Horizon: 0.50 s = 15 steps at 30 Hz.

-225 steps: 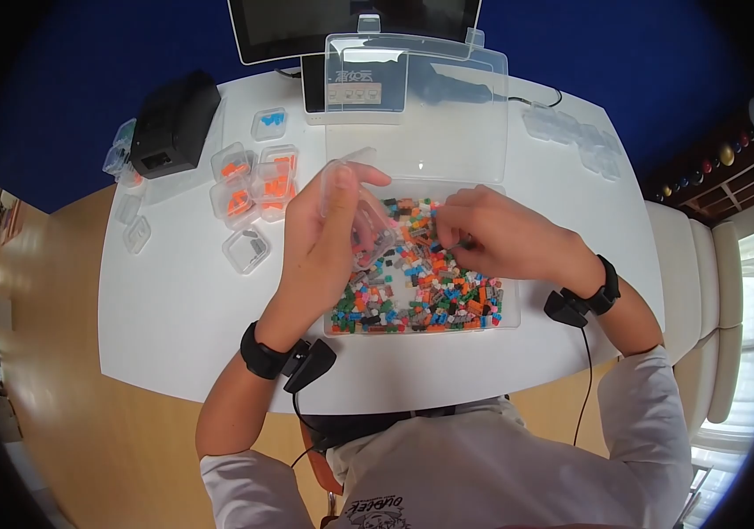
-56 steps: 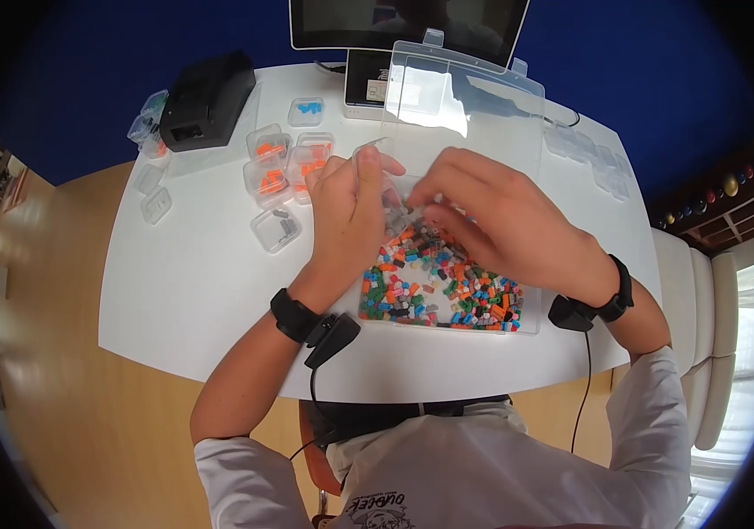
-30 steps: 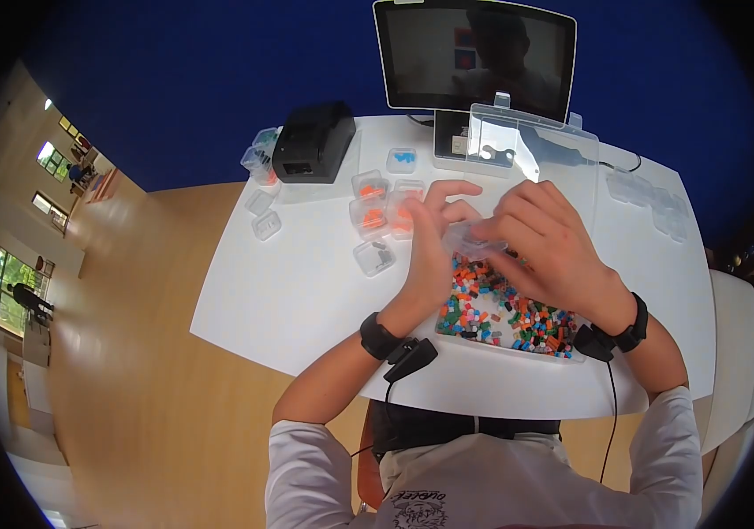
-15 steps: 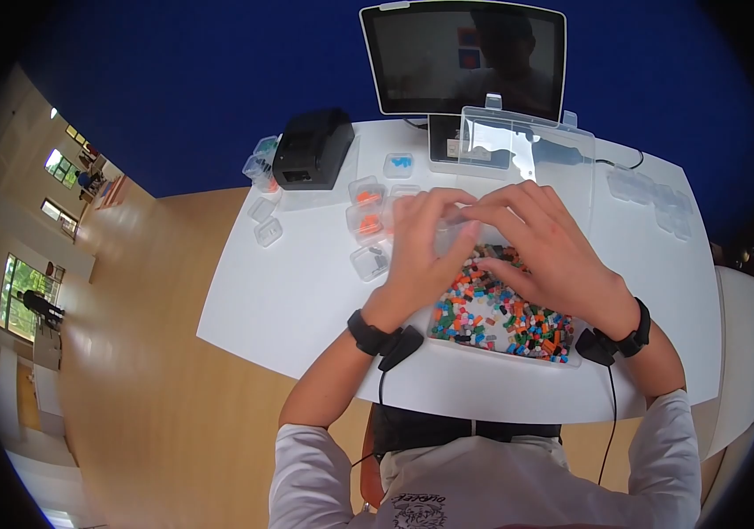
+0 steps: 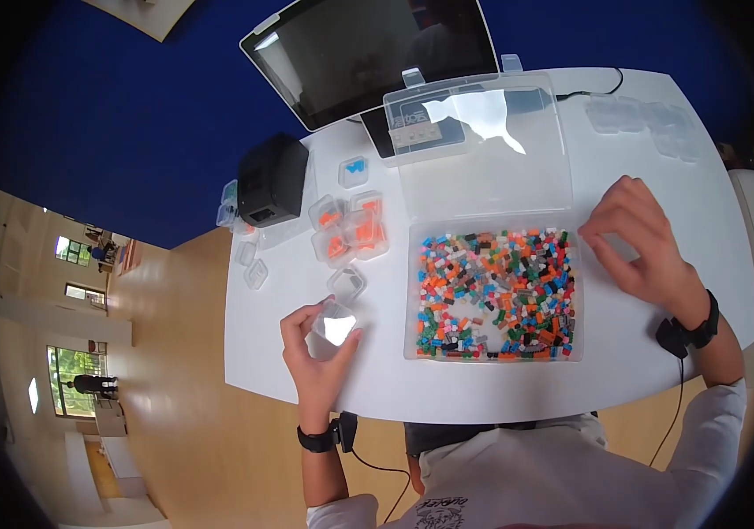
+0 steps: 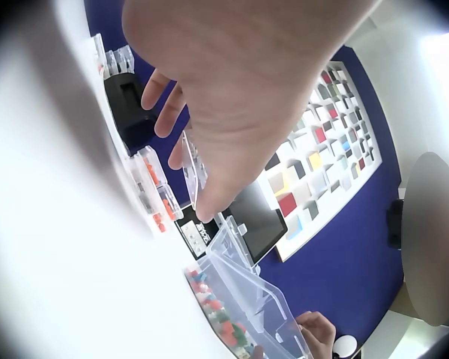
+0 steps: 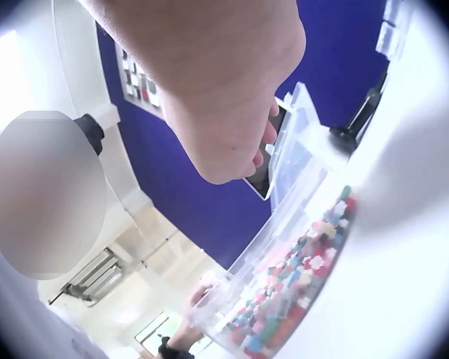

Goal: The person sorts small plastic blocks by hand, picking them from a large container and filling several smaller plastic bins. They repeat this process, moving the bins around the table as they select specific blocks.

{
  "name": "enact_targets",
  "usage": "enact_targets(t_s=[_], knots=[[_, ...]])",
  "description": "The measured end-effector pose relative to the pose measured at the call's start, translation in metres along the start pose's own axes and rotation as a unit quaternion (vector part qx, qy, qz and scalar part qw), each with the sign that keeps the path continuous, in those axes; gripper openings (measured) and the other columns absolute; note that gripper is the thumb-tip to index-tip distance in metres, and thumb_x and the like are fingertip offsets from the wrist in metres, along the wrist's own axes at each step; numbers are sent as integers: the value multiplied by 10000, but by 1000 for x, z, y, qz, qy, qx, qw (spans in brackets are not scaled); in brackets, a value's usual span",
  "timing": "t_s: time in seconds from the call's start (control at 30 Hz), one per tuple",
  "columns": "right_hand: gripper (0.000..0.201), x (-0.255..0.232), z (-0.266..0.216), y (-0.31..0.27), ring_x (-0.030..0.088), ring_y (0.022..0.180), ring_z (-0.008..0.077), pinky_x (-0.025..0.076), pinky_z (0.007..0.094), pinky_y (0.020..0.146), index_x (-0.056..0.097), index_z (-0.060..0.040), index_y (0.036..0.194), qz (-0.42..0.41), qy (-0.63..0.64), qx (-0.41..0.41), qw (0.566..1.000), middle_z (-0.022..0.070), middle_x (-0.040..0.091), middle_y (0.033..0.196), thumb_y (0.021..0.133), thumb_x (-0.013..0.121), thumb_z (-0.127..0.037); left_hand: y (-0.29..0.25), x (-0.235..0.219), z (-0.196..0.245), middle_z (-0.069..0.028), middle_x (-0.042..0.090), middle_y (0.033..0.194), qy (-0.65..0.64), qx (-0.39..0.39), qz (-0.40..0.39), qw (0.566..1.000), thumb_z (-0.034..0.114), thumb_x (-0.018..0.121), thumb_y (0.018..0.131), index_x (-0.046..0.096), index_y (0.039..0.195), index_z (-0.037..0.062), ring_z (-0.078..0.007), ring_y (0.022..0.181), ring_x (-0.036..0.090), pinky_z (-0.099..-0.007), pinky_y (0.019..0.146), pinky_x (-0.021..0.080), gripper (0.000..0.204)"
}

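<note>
A small clear box (image 5: pixel 335 324) is held between the thumb and fingers of the left hand (image 5: pixel 313 360), over the white table left of the big bin. In the left wrist view the same box (image 6: pixel 191 170) shows edge-on in the left hand (image 6: pixel 217 97). The right hand (image 5: pixel 642 242) hovers just right of the bin, its fingers bent towards the thumb; whether anything is between them cannot be told. The clear bin (image 5: pixel 411 291) holds many small coloured bricks (image 5: pixel 527 291), its lid (image 5: pixel 483 181) raised behind.
Small clear boxes with orange pieces (image 5: pixel 364 229), one with blue pieces (image 5: pixel 354 171) and another small box (image 5: pixel 347 282) stand on the left. Beyond are a black device (image 5: pixel 271 181) and a monitor (image 5: pixel 377 57). More clear boxes (image 5: pixel 642 119) lie at the back right.
Both hands have parted from above the bin. The left moved left and nearer the body with the small box; the right moved to the bin's right side. The head view has turned.
</note>
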State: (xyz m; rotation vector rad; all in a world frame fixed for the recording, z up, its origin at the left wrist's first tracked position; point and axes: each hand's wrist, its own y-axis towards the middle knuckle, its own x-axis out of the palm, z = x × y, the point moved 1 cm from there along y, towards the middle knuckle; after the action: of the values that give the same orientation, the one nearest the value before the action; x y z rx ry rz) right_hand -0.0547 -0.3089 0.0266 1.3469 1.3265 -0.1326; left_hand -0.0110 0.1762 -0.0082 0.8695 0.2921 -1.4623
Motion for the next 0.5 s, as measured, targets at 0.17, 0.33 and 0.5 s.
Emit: enact_targets(t_s=[0.17,0.33,0.5], knots=[[131,11,24,-34,640,939,288,485,413,860,757,-36,1036,58,19,84,995,97,701,975,948,780,57,22,8,-1,-144,728,1539,90,56,-26,994,73,950,910,647,1440,50,-265,1362,688,-436,1134,520,611],[103,31,42,-55,666,975,270,536,397,902,730,-35,1085,-9,112,173,978,108,708,978,1016,751,39,34,11,-9,-81,699,1583,125,70,-21,990,95,912,954,662,1496,61,-263,1402,648,-450,1088,537,597],[99,33,49,-54,676,990,237,560,381,911,726,-31,1096,-7,176,221,959,97,719,996,1027,754,35,35,14,-17,-96,684,1598,56,16,5,998,67,890,961,658,1492,56,-256,1410,647,-440,1066,566,580]])
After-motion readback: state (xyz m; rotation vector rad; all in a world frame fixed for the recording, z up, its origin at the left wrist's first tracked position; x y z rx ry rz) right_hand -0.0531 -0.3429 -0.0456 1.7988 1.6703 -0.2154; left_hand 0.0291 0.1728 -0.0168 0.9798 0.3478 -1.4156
